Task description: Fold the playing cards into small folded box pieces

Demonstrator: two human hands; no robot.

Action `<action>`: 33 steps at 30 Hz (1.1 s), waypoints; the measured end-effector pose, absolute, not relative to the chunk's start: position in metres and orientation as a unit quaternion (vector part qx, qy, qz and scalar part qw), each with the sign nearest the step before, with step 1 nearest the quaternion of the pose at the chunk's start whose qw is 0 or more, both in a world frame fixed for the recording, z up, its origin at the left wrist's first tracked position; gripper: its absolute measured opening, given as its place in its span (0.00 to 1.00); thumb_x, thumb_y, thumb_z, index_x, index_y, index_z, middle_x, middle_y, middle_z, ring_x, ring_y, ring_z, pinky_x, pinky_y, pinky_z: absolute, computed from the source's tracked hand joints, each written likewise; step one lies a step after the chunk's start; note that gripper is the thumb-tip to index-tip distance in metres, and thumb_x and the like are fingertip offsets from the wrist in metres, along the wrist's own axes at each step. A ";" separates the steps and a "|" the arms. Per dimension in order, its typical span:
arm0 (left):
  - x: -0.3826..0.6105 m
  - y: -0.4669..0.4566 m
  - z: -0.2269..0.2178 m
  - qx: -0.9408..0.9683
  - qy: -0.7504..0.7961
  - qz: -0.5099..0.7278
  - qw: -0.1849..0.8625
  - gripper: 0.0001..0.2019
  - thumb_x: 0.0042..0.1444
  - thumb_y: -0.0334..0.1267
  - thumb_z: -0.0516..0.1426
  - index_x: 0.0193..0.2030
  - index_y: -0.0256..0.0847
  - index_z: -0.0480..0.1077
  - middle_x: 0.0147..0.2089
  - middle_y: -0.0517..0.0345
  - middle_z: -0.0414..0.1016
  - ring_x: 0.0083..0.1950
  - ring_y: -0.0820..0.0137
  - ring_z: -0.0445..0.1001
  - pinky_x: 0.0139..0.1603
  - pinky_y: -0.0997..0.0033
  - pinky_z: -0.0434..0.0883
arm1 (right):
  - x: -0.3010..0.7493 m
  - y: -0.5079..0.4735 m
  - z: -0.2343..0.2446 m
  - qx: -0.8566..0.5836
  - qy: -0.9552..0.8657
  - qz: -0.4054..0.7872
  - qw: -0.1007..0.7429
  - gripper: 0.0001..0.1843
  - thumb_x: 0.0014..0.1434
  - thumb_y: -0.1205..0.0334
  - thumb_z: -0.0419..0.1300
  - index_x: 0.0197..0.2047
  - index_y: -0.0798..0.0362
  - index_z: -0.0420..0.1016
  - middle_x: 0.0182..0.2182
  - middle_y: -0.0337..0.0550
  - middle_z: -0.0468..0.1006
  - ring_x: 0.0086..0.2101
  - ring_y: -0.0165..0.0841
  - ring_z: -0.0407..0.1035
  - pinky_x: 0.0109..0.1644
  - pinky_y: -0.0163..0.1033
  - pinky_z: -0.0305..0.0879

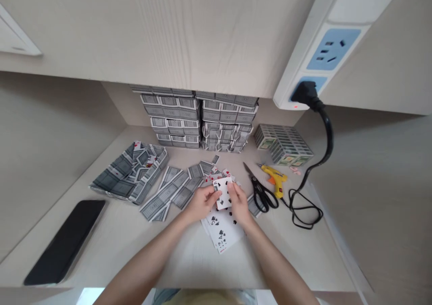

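Note:
Both my hands meet over the middle of the desk and pinch one playing card (222,192), a black spade card held face up. My left hand (201,203) grips its left edge and my right hand (239,201) grips its right edge. Under my hands lies a small fan of face-up cards (222,237). Rows of face-down grey-backed cards (170,192) spread to the left of my hands.
Stacks of card packs (199,120) stand against the back wall, with a block of packs (283,145) to the right. Black scissors (261,192), a yellow glue gun (276,179) with its black cable (305,206), and a black phone (65,239) lie on the desk.

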State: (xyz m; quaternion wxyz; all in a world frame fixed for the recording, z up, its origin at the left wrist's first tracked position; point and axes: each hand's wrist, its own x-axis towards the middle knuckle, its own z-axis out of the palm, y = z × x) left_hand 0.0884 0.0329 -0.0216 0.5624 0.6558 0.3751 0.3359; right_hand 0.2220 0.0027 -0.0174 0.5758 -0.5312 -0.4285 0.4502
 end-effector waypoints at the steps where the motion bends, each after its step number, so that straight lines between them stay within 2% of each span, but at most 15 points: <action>1: 0.088 0.033 -0.021 0.647 0.377 0.338 0.571 0.18 0.52 0.49 0.53 0.21 0.36 0.60 0.18 0.64 0.62 0.20 0.78 0.59 0.20 0.79 0.56 | 0.223 0.002 -0.015 -0.485 -0.404 0.531 0.564 0.18 0.55 0.47 0.52 0.33 0.53 0.71 0.21 0.39 0.70 0.21 0.31 0.62 0.24 0.34 0.57; 3: 0.089 0.035 -0.022 0.627 0.378 0.341 0.590 0.20 0.51 0.51 0.53 0.20 0.37 0.59 0.16 0.65 0.60 0.18 0.79 0.58 0.18 0.79 0.54 | 0.225 0.002 -0.010 -0.406 -0.334 0.648 0.552 0.20 0.56 0.47 0.49 0.37 0.53 0.72 0.23 0.41 0.73 0.22 0.32 0.64 0.23 0.35 0.57; 5: 0.089 0.036 -0.023 0.607 0.373 0.345 0.611 0.20 0.51 0.52 0.53 0.20 0.36 0.60 0.17 0.63 0.62 0.19 0.78 0.59 0.19 0.79 0.55 | 0.227 0.002 -0.007 -0.354 -0.281 0.712 0.538 0.19 0.56 0.48 0.49 0.38 0.53 0.72 0.24 0.42 0.74 0.22 0.33 0.65 0.23 0.35 0.58; 9: 0.089 0.038 -0.024 0.580 0.371 0.362 0.629 0.20 0.50 0.52 0.54 0.22 0.36 0.62 0.18 0.61 0.65 0.20 0.77 0.62 0.21 0.77 0.59 | 0.224 0.002 -0.006 -0.342 -0.268 0.730 0.528 0.19 0.56 0.47 0.52 0.38 0.54 0.73 0.24 0.43 0.74 0.23 0.33 0.66 0.23 0.35 0.58; 14: 0.088 0.038 -0.020 0.595 0.408 0.376 0.581 0.21 0.50 0.53 0.53 0.19 0.37 0.59 0.17 0.64 0.61 0.20 0.78 0.59 0.20 0.78 0.57 | 0.219 0.003 -0.018 -0.387 -0.309 0.649 0.577 0.17 0.53 0.46 0.56 0.31 0.53 0.70 0.22 0.39 0.71 0.22 0.30 0.64 0.26 0.35 0.60; 18: 0.088 0.036 -0.019 0.621 0.409 0.371 0.556 0.20 0.52 0.51 0.52 0.19 0.37 0.58 0.17 0.65 0.60 0.20 0.78 0.59 0.20 0.78 0.56 | 0.220 0.003 -0.029 -0.481 -0.394 0.530 0.577 0.18 0.55 0.45 0.53 0.25 0.52 0.66 0.18 0.35 0.65 0.19 0.28 0.58 0.22 0.34 0.56; 21: 0.089 0.034 -0.020 0.636 0.416 0.360 0.541 0.20 0.53 0.51 0.51 0.19 0.38 0.58 0.17 0.64 0.60 0.19 0.77 0.59 0.20 0.78 0.55 | 0.220 0.001 -0.030 -0.535 -0.466 0.414 0.569 0.19 0.57 0.47 0.51 0.21 0.51 0.63 0.17 0.36 0.63 0.20 0.29 0.56 0.24 0.35 0.54; 26: 0.091 0.034 -0.022 0.687 0.459 0.346 0.445 0.20 0.53 0.48 0.51 0.17 0.39 0.55 0.14 0.66 0.57 0.17 0.78 0.55 0.20 0.76 0.51 | 0.216 0.001 -0.031 -0.635 -0.497 0.269 0.527 0.13 0.55 0.50 0.52 0.26 0.48 0.67 0.16 0.38 0.63 0.20 0.34 0.59 0.26 0.38 0.54; 30: 0.091 0.034 -0.022 0.700 0.470 0.359 0.402 0.15 0.54 0.45 0.50 0.21 0.39 0.60 0.16 0.64 0.60 0.19 0.76 0.57 0.23 0.75 0.53 | 0.220 0.003 -0.032 -0.662 -0.531 0.250 0.466 0.11 0.55 0.52 0.51 0.28 0.48 0.69 0.16 0.40 0.65 0.19 0.36 0.62 0.28 0.39 0.56; 33: 0.092 0.033 -0.022 0.675 0.466 0.375 0.432 0.11 0.55 0.46 0.50 0.30 0.40 0.63 0.19 0.64 0.63 0.21 0.74 0.61 0.24 0.76 0.56 | 0.222 0.003 -0.029 -0.621 -0.538 0.294 0.488 0.11 0.55 0.52 0.52 0.27 0.46 0.70 0.17 0.41 0.67 0.22 0.38 0.65 0.30 0.40 0.59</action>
